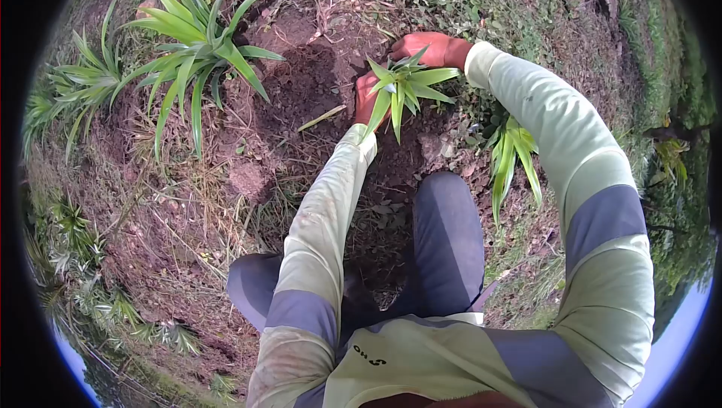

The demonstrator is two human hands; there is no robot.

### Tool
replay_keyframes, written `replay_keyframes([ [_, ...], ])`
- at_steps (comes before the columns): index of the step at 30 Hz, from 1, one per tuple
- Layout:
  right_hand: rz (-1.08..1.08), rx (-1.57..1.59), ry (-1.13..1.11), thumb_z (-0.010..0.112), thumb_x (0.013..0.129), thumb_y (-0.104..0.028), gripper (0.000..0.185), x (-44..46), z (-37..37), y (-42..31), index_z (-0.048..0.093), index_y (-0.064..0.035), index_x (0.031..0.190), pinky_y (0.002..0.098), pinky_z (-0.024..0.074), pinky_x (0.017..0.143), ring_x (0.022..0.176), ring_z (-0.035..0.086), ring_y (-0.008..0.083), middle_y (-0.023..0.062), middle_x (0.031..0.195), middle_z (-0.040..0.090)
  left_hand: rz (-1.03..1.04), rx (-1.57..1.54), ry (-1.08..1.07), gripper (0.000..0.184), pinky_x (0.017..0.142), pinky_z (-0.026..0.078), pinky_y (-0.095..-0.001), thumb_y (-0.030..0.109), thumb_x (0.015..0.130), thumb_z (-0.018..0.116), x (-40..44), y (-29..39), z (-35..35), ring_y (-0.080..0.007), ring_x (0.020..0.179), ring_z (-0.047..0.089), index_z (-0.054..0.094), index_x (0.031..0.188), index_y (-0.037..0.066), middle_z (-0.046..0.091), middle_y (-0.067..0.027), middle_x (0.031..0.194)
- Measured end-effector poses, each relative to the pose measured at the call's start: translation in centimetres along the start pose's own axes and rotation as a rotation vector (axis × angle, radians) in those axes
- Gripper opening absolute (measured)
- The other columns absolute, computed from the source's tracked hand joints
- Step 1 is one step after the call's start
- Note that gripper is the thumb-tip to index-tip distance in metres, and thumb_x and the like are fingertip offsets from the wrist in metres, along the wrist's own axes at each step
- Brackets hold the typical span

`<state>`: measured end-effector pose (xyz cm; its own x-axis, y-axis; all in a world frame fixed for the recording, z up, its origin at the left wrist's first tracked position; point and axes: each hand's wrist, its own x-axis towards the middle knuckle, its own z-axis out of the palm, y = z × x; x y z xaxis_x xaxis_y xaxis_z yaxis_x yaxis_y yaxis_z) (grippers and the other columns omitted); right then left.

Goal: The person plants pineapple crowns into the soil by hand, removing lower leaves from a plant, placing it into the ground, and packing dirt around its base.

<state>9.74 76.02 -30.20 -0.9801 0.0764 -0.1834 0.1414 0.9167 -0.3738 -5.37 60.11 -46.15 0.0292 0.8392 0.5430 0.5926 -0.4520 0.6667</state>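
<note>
A small pineapple plant (402,83) with long pointed green leaves stands in bare brown soil between my hands. My left hand (365,98) is low at its left side, its fingers mostly hidden behind the leaves. On the far side of the plant, my right hand (430,48) is down at the ground with its fingers curled in. Whatever those fingers hold, if anything, does not show. Leaves cover the plant's base, so I cannot see whether either hand touches the stem.
A larger pineapple plant (201,45) grows to the left, with another plant (90,81) beyond it. One more plant (513,154) sits near my right forearm. A cut stalk (321,118) lies on the soil. My bent knee (449,235) is close below the hands.
</note>
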Motion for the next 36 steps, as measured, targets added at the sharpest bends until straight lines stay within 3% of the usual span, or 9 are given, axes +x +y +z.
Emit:
replay_keyframes([
  [6, 0.028, 0.027, -0.011, 0.058, 0.086, -0.018, 0.031, 0.6, 1.4, 1.5, 0.067, 0.0034, 0.106, 0.0458, 0.0538, 0.086, 0.098, 0.066, 0.0400, 0.0198, 0.106, 0.066, -0.330, -0.683, 0.332, 0.029, 0.100, 0.041, -0.0467, 0.018, 0.078, 0.077, -0.3, 1.0, 1.6, -0.0286, 0.111, 0.062, 0.073, 0.106, 0.012, 0.071, -0.0066, 0.109],
  [16, 0.159, 0.158, 0.029, 0.061, 0.082, -0.022, 0.033, 0.1, 4.9, 3.4, 0.070, 0.0003, 0.105, 0.0423, 0.0543, 0.092, 0.102, 0.066, 0.0378, 0.0168, 0.108, 0.068, -0.369, -0.715, 0.329, 0.027, 0.094, 0.045, -0.0469, 0.018, 0.077, 0.077, -0.1, 0.7, 1.7, -0.0293, 0.106, 0.065, 0.073, 0.102, 0.010, 0.072, -0.0077, 0.104],
  [23, -0.012, 0.096, 0.241, 0.052, 0.096, -0.032, 0.044, -3.0, 6.6, 4.1, 0.063, -0.0061, 0.130, 0.0398, 0.0410, 0.111, 0.129, 0.054, 0.0334, 0.0190, 0.143, 0.054, -0.370, -0.798, 0.383, 0.019, 0.086, 0.052, -0.0401, 0.008, 0.077, 0.073, 0.6, 0.4, 1.7, -0.0284, 0.091, 0.069, 0.075, 0.096, 0.006, 0.073, -0.0093, 0.093],
  [25, 0.063, 0.228, 0.427, 0.055, 0.096, -0.029, 0.045, -6.6, 2.7, -2.2, 0.060, -0.0065, 0.134, 0.0398, 0.0398, 0.113, 0.132, 0.052, 0.0336, 0.0175, 0.144, 0.054, -0.214, -0.491, 0.351, 0.018, 0.083, 0.053, -0.0399, 0.008, 0.077, 0.074, 0.5, 0.1, 1.2, -0.0283, 0.090, 0.070, 0.075, 0.094, 0.005, 0.073, -0.0088, 0.092],
  [26, 0.298, 0.133, 0.159, 0.064, 0.092, -0.030, 0.050, -4.6, 2.2, -2.0, 0.059, -0.0062, 0.136, 0.0412, 0.0393, 0.114, 0.135, 0.050, 0.0338, 0.0170, 0.147, 0.052, -0.164, -0.390, 0.340, 0.018, 0.082, 0.053, -0.0399, 0.008, 0.076, 0.075, 0.3, 0.1, 1.1, -0.0282, 0.089, 0.070, 0.075, 0.094, 0.005, 0.073, -0.0086, 0.092],
  [29, 0.452, 0.241, 0.255, 0.071, 0.085, -0.028, 0.058, -6.0, 0.3, -5.6, 0.057, -0.0093, 0.138, 0.0438, 0.0442, 0.108, 0.127, 0.054, 0.0359, 0.0167, 0.140, 0.057, -0.409, -0.808, 0.327, 0.017, 0.083, 0.051, -0.0439, 0.014, 0.074, 0.079, 0.3, -0.5, 1.8, -0.0283, 0.090, 0.069, 0.076, 0.090, 0.008, 0.074, -0.0074, 0.091],
  [31, 0.340, 0.170, 0.273, 0.073, 0.085, -0.035, 0.061, -6.2, 1.7, -5.1, 0.058, -0.0075, 0.138, 0.0436, 0.0431, 0.111, 0.130, 0.054, 0.0358, 0.0171, 0.146, 0.054, -0.235, -0.540, 0.338, 0.019, 0.081, 0.051, -0.0457, 0.017, 0.072, 0.081, 0.1, -1.9, 2.1, -0.0291, 0.089, 0.069, 0.076, 0.089, 0.008, 0.074, -0.0075, 0.090],
  [33, 0.152, 0.452, 0.438, 0.078, 0.083, -0.035, 0.066, -6.2, 3.4, -5.1, 0.057, -0.0056, 0.138, 0.0443, 0.0435, 0.110, 0.125, 0.058, 0.0353, 0.0174, 0.139, 0.059, -0.120, -0.355, 0.341, 0.021, 0.078, 0.051, -0.0467, 0.018, 0.071, 0.082, -0.1, -3.3, 2.1, -0.0298, 0.087, 0.069, 0.076, 0.088, 0.008, 0.074, -0.0076, 0.090],
  [36, 0.248, 0.480, 0.356, 0.080, 0.076, -0.053, 0.086, -6.5, 4.4, -6.5, 0.052, -0.0069, 0.143, 0.0454, 0.0363, 0.115, 0.136, 0.046, 0.0360, 0.0161, 0.149, 0.046, -0.006, -0.241, -0.009, 0.052, 0.093, 0.057, -0.0401, 0.008, 0.092, 0.072, -1.2, -5.7, 2.1, -0.0235, 0.114, 0.062, 0.042, 0.135, 0.010, 0.057, -0.0100, 0.130],
])
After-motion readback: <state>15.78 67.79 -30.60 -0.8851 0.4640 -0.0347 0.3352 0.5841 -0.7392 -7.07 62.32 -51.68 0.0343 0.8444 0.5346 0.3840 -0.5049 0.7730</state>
